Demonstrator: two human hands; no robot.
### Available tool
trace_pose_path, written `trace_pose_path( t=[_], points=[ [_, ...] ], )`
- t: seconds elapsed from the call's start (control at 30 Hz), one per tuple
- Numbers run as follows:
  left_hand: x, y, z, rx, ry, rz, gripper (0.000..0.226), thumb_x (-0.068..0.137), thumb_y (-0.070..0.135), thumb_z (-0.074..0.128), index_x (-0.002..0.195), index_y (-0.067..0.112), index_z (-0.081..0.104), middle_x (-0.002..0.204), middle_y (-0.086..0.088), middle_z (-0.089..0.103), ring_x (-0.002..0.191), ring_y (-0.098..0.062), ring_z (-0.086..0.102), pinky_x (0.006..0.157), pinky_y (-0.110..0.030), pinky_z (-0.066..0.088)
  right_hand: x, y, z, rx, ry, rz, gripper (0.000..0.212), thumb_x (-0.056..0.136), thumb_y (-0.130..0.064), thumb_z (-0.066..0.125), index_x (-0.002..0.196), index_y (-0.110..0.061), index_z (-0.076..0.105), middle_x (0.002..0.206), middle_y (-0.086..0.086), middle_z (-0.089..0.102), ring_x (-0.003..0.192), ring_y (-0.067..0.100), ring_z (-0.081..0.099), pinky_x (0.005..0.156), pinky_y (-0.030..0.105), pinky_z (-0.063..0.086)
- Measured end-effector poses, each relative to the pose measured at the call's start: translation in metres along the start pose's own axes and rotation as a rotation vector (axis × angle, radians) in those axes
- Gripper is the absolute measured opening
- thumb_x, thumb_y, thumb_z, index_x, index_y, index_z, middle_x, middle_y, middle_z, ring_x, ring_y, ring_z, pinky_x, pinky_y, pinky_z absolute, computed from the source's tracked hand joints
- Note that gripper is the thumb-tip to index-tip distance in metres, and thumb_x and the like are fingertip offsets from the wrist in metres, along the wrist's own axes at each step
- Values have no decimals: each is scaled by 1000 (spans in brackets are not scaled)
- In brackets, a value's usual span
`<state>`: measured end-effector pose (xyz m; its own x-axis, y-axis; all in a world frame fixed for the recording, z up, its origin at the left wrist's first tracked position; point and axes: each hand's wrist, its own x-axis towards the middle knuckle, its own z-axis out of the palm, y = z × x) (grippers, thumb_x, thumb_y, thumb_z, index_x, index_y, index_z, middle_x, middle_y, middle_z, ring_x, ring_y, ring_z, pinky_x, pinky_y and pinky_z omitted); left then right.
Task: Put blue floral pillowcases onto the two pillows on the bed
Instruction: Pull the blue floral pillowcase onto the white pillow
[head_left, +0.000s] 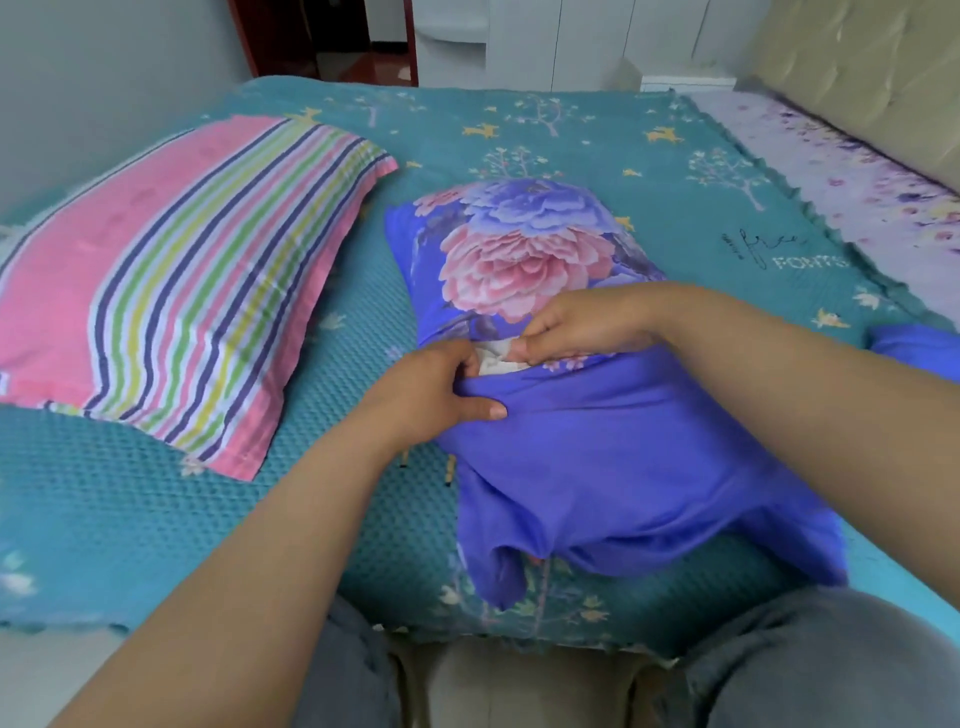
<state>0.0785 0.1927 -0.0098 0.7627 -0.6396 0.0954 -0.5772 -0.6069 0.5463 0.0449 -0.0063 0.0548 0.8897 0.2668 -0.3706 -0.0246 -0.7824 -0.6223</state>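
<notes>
Hiding almost wholly inside the blue floral pillowcase (597, 415), with only a small white patch of the pillow (493, 358) peeking out at the opening between the hands. Running off the right edge, hard to identify: another piece of blue cloth (914, 348). Lying in the middle of the teal bedspread (130, 509), flowered end pointing away, plain blue end sagging toward the near edge of the bed. Reaching in from below, the left hand (431, 400) pinching the plain blue edge of the opening, thumb flat on top, fingers curled under and partly out of sight. Coming across from the right, the right hand (582, 325) pinching the flowered edge, fingertips bunched together. Resting well to the left, uncovered: 1 pink striped pillow (171, 270).
</notes>
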Motion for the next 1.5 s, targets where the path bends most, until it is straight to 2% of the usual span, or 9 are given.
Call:
trace_pose_path(
  t=[0.2,0.4,0.57,0.7,0.83,0.97,1.17,1.33,1.5],
  points=[
    [10,-6,-13,-330,-53,83,28,78,26,76,75,4,59,68,2,55,63,-4,47,63,-25,40,4,-12,-4,328,-313,52,98,54,-88,48,110,-9,65,116,10,67,102,17,63,92,28,49],
    [13,2,-12,-360,223,223,12,74,26,69,73,19,59,78,3,63,76,-9,59,74,-28,46,4,-27,20,457,-296,27,50,84,-60,23,114,-31,51,118,-23,56,104,-13,54,95,8,40],
    [8,4,-19,-319,155,121,34,86,36,59,62,23,38,59,8,38,56,-7,33,54,-24,30,-5,-35,0,-405,291,-26,41,85,-54,57,67,-18,51,62,-3,46,61,14,41,54,24,32],
    [-1,3,-31,-375,-46,146,36,88,22,65,62,23,40,59,10,38,52,-3,34,51,-19,28,-3,-20,-2,-440,461,-163,23,89,-26,61,106,-11,65,109,6,63,104,22,56,89,30,40],
    [-2,9,-24,-93,253,141,27,83,26,68,71,20,45,64,9,45,62,-13,44,58,-30,31,12,-16,-4,-415,226,-98,57,83,-8,62,137,-18,44,138,-1,48,124,10,46,104,23,34],
    [3,3,-20,-32,364,25,21,87,33,62,81,16,50,76,-5,60,76,-28,54,64,-34,40,18,-38,4,-121,343,-32,32,95,-14,49,126,-12,56,118,3,60,95,2,56,84,15,46],
    [22,-12,-7,23,187,-92,18,91,34,55,81,20,47,91,-12,64,91,-31,58,66,-30,33,-39,-51,98,-886,708,-87,61,76,-67,49,105,-14,59,100,6,58,94,27,56,75,38,41],
    [27,-2,-1,-48,249,-54,41,85,46,61,60,22,39,65,2,50,73,-26,54,63,-32,41,-46,-17,154,-893,569,1,59,36,-59,84,74,-17,66,62,-1,58,53,19,59,40,24,38],
    [7,-10,-26,-228,498,-223,35,88,48,56,76,15,54,81,-2,64,75,-22,59,72,-32,49,-46,9,138,-678,827,-96,25,74,-41,55,83,-19,63,70,2,61,55,25,63,38,27,42]
  ],
)
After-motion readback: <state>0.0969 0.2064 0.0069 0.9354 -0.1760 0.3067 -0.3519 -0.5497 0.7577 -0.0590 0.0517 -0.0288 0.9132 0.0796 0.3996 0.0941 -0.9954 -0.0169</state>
